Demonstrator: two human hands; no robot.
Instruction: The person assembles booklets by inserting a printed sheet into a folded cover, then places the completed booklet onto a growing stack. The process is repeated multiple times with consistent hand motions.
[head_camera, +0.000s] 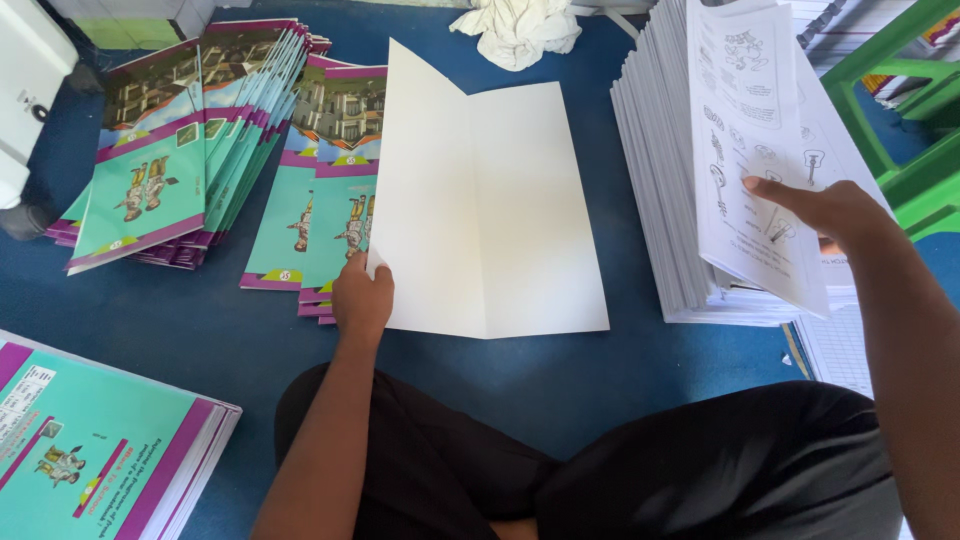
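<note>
While the left hand (362, 298) pinches the white folded sheet (490, 205) at its seven-o'clock corner, fingers clamped on the edge, the sheet lies open at centre on the blue floor (560, 385). At three o'clock, the right hand (835, 212) grips a printed page (745, 130) atop the paper stack (660, 180). Booklets (175, 140) lie at ten o'clock.

booklet stack (90, 450) cut off at lower left, white device (25, 90) cropped at left edge, page drawings too small

The big white sheet (490, 200) is smooth matt paper. The booklet covers (150, 170) look shiny. The white rag (517, 30) is crumpled cloth.
</note>
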